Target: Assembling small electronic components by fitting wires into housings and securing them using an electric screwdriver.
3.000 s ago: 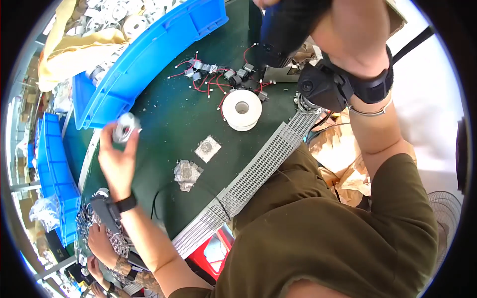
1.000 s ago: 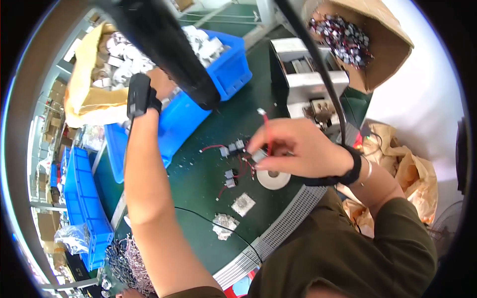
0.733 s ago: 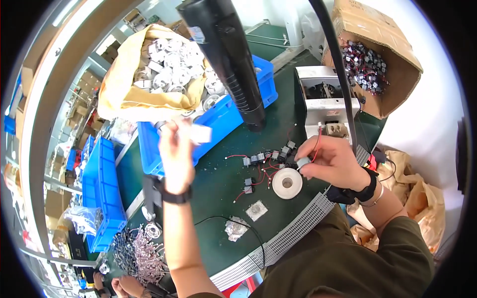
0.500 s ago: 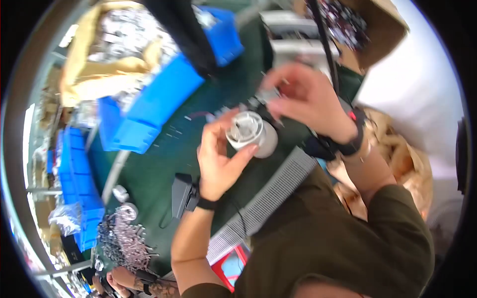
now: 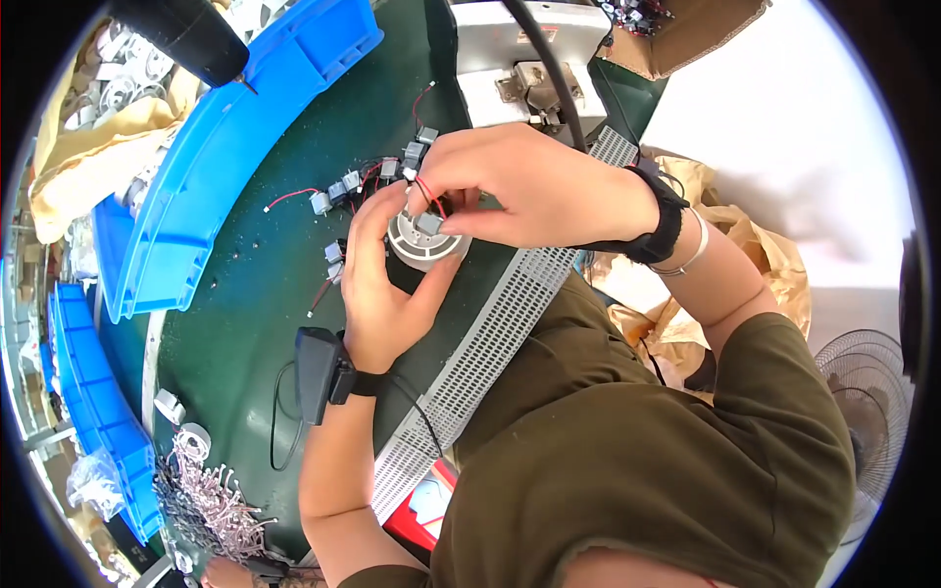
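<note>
My left hand (image 5: 377, 289) is closed round a white round plastic housing (image 5: 420, 257), its open ribbed end facing up. My right hand (image 5: 524, 186) pinches a small grey motor (image 5: 429, 224) with red wires at the mouth of the housing. Whether the motor is seated inside I cannot tell, as the fingers cover part of it. Just beyond the left hand, several more small motors (image 5: 351, 180) with wires lie scattered on the dark green table (image 5: 245, 343).
Blue bins (image 5: 250, 127) run along the left, beside a bag of white parts (image 5: 123, 73). A black power screwdriver (image 5: 186, 44) hangs above them. A white metal fixture (image 5: 529, 59) stands at the back. Wire leads (image 5: 221, 495) are heaped lower left; a perforated strip (image 5: 490, 328) edges the table.
My right hand has come from the motors to the housing, with a motor in its fingers. The left hand still holds the housing. The whole view has shifted.
</note>
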The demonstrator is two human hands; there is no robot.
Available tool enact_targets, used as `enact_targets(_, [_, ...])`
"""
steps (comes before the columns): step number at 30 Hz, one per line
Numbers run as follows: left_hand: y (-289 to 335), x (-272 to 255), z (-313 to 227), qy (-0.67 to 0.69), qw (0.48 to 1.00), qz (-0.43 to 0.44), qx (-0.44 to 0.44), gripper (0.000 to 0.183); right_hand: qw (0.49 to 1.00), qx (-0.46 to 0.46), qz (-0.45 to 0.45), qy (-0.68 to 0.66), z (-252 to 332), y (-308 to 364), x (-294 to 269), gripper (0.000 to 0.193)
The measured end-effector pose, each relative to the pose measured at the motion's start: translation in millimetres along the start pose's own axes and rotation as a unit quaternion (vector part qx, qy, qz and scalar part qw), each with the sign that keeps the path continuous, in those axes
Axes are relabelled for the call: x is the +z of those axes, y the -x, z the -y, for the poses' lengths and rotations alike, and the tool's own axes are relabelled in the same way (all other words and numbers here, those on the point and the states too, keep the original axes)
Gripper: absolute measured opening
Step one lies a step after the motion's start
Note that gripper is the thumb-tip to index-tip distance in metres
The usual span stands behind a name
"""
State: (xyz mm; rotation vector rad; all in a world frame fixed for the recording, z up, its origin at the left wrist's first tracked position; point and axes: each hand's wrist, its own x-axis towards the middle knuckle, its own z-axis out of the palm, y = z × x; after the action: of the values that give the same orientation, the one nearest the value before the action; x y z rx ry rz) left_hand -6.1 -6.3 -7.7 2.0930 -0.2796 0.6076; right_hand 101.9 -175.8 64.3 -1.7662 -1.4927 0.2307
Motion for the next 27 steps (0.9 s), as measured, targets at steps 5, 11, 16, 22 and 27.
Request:
enact_targets(5, [0.2,-0.8,-0.6,0.059,0.997,-0.014,-0.045,0.071,0.997,-0.039,-0.01,0.066,-6.6,-8.0,5.7,0.021])
enact_targets(11, [-4.3,-3.8,-4.2,0.068,0.995,0.043,-0.062,0.079,0.995,0.034,-0.087,0.038,4.2,-5.2,-2.0,0.029])
enact_targets(16, [-6.7,-4.3,-9.1,0.023,0.999,0.009,0.024,0.066,0.993,0.103,-0.057,-0.011,7.4,-1.5,5.9,0.025])
enact_targets(22, [-2.2,10.7,-7.1,-0.075,0.993,-0.075,0.043,0.065,0.991,0.036,-0.055,0.114,1.4,-4.0,21.8,0.02])
enact_targets(27, [1.8,12.9,-5.9,-0.067,0.992,-0.105,0.032,0.075,0.979,-0.011,-0.04,0.2,2.5,-1.0,23.2,0.015])
